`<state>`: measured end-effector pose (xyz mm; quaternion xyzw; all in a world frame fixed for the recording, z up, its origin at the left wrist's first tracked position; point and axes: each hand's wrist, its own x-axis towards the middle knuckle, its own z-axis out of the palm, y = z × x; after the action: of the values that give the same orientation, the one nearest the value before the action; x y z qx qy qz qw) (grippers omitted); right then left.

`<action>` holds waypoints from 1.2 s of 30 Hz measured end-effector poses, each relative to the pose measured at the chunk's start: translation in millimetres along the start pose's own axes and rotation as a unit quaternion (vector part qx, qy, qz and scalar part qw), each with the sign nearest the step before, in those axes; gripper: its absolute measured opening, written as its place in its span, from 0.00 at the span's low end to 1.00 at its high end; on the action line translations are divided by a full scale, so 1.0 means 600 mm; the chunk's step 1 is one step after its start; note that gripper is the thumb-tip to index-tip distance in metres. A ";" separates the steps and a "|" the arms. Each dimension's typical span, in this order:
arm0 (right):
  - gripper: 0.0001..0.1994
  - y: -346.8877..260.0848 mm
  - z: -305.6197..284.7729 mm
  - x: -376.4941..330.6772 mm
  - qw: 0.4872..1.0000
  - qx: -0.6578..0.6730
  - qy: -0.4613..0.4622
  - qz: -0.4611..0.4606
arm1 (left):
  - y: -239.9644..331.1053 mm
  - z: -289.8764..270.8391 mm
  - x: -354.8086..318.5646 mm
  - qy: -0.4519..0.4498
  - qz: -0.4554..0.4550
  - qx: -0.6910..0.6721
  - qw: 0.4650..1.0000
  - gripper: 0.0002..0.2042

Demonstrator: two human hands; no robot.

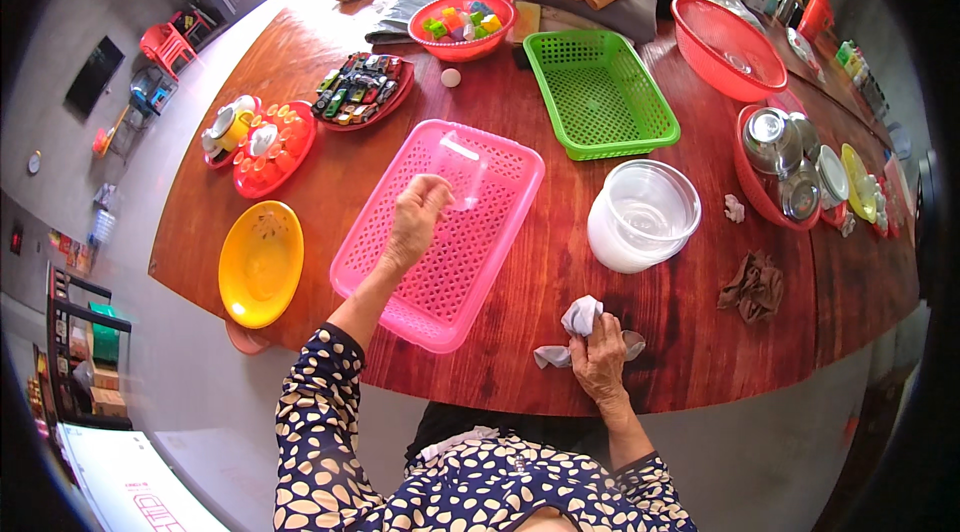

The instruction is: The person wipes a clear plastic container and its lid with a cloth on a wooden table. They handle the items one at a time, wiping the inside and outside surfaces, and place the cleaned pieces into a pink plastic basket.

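Observation:
My left hand (418, 217) is over the pink perforated basket (440, 317), fingers bent together. At the fingertips is a see-through plastic piece (468, 177), faint against the pink, which the hand appears to pinch by its edge. My right hand (598, 357) is closed on a crumpled light grey cloth (581, 316) near the table's front edge; part of the cloth sticks out on both sides of the fingers. Just beyond that hand stands a stack of clear round plastic tubs (642, 217). To the left of the basket is a yellow oval dish (261, 267).
A green basket (600, 97) and a red bowl of colored blocks (462, 32) stand farther back. Toy cars fill a red plate (362, 92); orange cups sit on another (270, 152). At right are a red colander (730, 52), metal bowls (780, 147) and a brown cloth (752, 287).

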<state>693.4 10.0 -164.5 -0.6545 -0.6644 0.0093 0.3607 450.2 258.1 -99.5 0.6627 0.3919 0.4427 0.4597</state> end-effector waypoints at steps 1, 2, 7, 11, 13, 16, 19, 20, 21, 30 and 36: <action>0.26 0.000 0.000 -0.001 1.000 -0.004 0.004 -0.004 | 0.001 -0.002 0.004 0.019 -0.082 -0.165 0.983 0.05; 0.26 -0.002 -0.001 0.000 1.000 0.000 0.006 -0.001 | 0.002 -0.007 0.004 0.039 -0.162 -0.321 0.932 0.06; 0.24 -0.007 0.002 0.003 1.000 0.007 0.008 -0.001 | -0.071 -0.024 0.000 0.112 -0.327 -0.475 0.810 0.07; 0.23 -0.009 -0.001 0.003 1.000 0.009 0.008 0.002 | -0.074 -0.012 -0.004 0.156 -0.309 -0.454 0.821 0.11; 0.22 -0.010 -0.002 0.003 1.000 0.008 0.012 0.002 | -0.058 -0.003 -0.007 0.181 -0.304 -0.408 0.841 0.08; 0.22 -0.014 -0.006 0.004 1.000 0.006 0.012 0.006 | -0.054 -0.001 -0.005 0.188 -0.291 -0.347 0.871 0.07; 0.23 -0.011 -0.005 0.005 1.000 0.019 0.008 0.010 | -0.085 -0.013 -0.003 0.164 -0.296 -0.277 0.899 0.21; 0.24 -0.012 -0.007 0.006 1.000 0.013 0.006 0.008 | -0.094 -0.018 -0.003 0.151 -0.301 -0.253 0.907 0.29; 0.24 -0.007 -0.006 0.001 1.000 0.009 0.003 0.011 | -0.088 -0.013 -0.003 0.144 -0.298 -0.214 0.919 0.31; 0.23 0.047 -0.085 0.020 0.999 -0.037 0.028 0.011 | 0.005 0.017 -0.024 0.130 -0.094 0.302 0.940 0.35; 0.25 0.055 -0.115 0.013 0.998 -0.014 0.023 0.059 | 0.157 0.170 0.002 -0.013 0.202 0.244 0.948 0.34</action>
<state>756.6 -10.5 -125.7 -0.6974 -0.6166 0.0064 0.3653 557.7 207.2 -28.2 0.8255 0.3402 0.4084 0.1899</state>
